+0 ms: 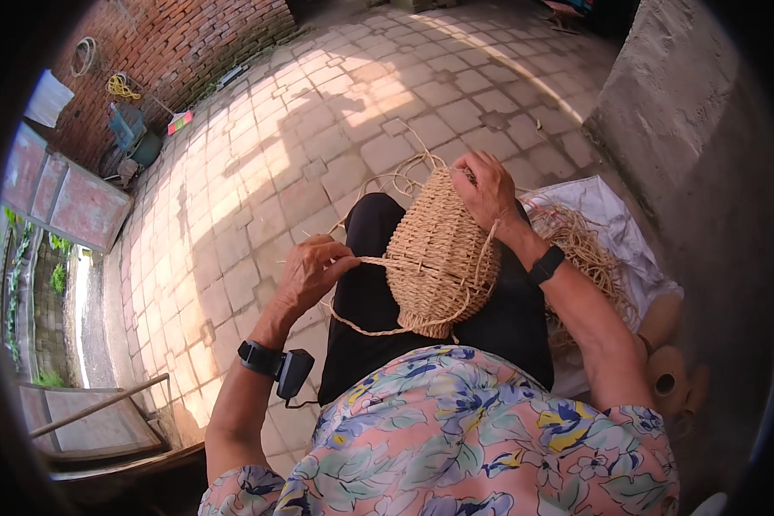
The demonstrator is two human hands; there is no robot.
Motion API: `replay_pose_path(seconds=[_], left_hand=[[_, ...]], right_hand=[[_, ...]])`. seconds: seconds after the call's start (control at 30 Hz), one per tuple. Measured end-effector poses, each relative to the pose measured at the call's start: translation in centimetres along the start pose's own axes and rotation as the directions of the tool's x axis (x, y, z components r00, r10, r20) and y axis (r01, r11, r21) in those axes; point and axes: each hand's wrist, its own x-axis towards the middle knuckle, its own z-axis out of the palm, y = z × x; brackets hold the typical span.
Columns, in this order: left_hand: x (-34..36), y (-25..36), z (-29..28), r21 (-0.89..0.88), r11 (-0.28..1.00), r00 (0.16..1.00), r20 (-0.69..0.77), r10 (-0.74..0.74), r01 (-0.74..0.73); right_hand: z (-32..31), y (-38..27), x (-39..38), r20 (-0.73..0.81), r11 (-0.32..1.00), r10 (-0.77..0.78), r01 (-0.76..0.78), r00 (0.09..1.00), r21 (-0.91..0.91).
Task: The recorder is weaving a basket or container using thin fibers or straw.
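Yard's left edge: from my remote seat I see a weathered framed panel beside a brick wall; paving slabs run behind the work.
Left wrist: black strap with a boxy black device next to it.
Left hand: thumb and forefinger pinch a cord, out to the left of the lap.
Slack loop: sags below that hand and passes near the basket's narrow end.
Pinched cord: straw-coloured, near straight from fingers to basket wall. Step in hand, I judge: drawing this strand snug against the weave.
Woven basket: vase-shaped, lying on the dark-trousered thighs, narrow neck toward the flowered shirt. Next move, by my reading, calls for steady tension leftward while the body is kept from rolling; loose loops could snag.
Right hand: fingers curled around the basket's far end, bracing it; I can't tell whether a strand is caught under them.
Right wrist: black band.
Fibre heap: tangled strands on a white sheet, near the right forearm.
Lower right: rounded tan objects, too shadowed for me to identify.
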Motion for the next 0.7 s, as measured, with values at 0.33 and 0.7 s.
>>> replay_pose_path(seconds=[0.33,0.7], left_hand=[[1.7,4.1,2.1,0.037,0.961,0.961,-0.016,0.276,-0.275],[2.8,2.8,1.6,0.25,0.888,0.915,-0.017,0.402,-0.386]], right_hand=[[0.0,0.0,0.0,-0.018,0.999,0.03,-0.029,0.999,0.025],[1.0,1.3,0.2,-0.019,0.999,-0.033,0.033,0.999,0.002]])
